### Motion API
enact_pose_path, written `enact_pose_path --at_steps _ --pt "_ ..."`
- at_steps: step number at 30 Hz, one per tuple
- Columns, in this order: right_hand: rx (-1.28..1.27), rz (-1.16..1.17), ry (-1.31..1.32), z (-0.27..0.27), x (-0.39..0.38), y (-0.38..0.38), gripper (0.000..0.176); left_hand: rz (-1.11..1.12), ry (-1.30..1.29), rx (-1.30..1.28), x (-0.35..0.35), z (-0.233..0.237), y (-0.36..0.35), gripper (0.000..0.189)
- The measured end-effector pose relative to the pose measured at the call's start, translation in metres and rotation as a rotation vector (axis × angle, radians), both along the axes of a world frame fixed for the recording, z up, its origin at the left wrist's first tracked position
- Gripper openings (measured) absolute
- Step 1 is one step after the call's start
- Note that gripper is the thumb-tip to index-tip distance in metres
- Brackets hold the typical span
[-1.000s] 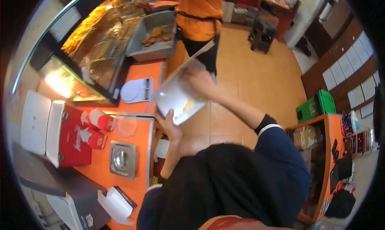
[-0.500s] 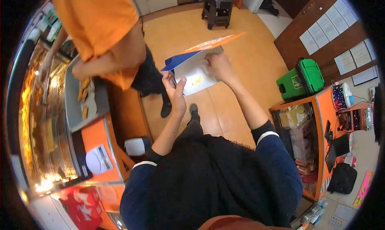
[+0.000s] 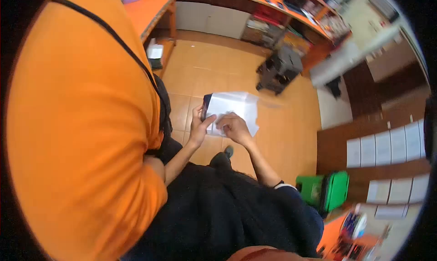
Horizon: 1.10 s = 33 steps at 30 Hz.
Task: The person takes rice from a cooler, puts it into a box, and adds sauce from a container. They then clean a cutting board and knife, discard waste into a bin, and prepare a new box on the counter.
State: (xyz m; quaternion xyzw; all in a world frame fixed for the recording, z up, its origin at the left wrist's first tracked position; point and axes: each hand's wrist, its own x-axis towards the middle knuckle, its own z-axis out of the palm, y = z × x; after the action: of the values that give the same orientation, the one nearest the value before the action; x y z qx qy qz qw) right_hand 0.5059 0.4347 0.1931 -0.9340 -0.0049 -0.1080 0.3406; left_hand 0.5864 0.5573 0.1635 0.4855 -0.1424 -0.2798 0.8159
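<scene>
1. Moved since half a second ago: right hand (image 3: 234, 128), from the right edge of the box (image 3: 227, 102) to the near part of the white inside. Now much bigger and nearer, filling the left side of the view: orange shirt (image 3: 77, 124) of another person.
2. Box: up in front of the body, over the floor (image 3: 191, 70). Open, with white inside facing up and a dark strip along the left side.
3. On the left hand (image 3: 199, 129): grasping the box by the left side, at the near corner. Thumb over the white inside, other fingers along the dark side, with the box edge in between.
4. On the right hand: fingers (image 3: 224, 122) bent, above the white inside, pointing toward the left thumb. Too blurry there; cannot tell whether touching the box, pinching something or just hovering.
5. Both hands: just beside each other, at the near part of the box.
6. Farther off: shoe (image 3: 229, 151) below the box, dark stand (image 3: 280, 67) beyond, green bin (image 3: 323, 190) well apart, to the right.
</scene>
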Motion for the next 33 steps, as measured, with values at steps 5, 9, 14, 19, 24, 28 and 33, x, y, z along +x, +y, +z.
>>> enact_pose_path --at_steps 5,9,14,19,24,28,33 --pt "-0.195 0.2 0.146 -0.018 0.127 -0.076 0.015 0.274 -0.025 0.207 0.079 -0.022 -0.036 0.048" --pt "0.006 0.391 -0.22 -0.019 0.214 -0.133 0.019 0.377 -0.072 0.054 0.141 -0.019 -0.119 0.051" --pt "-0.15 0.619 -0.222 -0.01 0.307 -0.22 0.011 0.442 0.124 0.067 0.236 -0.026 -0.195 0.052" --pt "0.012 0.701 -0.028 -0.012 0.411 -0.286 0.019 0.549 0.184 0.124 0.311 -0.017 -0.239 0.054" --pt "-0.058 0.67 -0.043 -0.026 0.522 -0.33 0.027 0.467 0.276 0.131 0.431 -0.019 -0.272 0.053" --pt "-0.125 0.526 -0.093 -0.023 0.616 -0.383 0.032 0.326 0.259 0.074 0.553 -0.013 -0.312 0.05" --pt "-0.083 0.295 -0.322 -0.005 0.711 -0.442 0.02 0.236 0.172 0.153 0.673 -0.016 -0.388 0.046"
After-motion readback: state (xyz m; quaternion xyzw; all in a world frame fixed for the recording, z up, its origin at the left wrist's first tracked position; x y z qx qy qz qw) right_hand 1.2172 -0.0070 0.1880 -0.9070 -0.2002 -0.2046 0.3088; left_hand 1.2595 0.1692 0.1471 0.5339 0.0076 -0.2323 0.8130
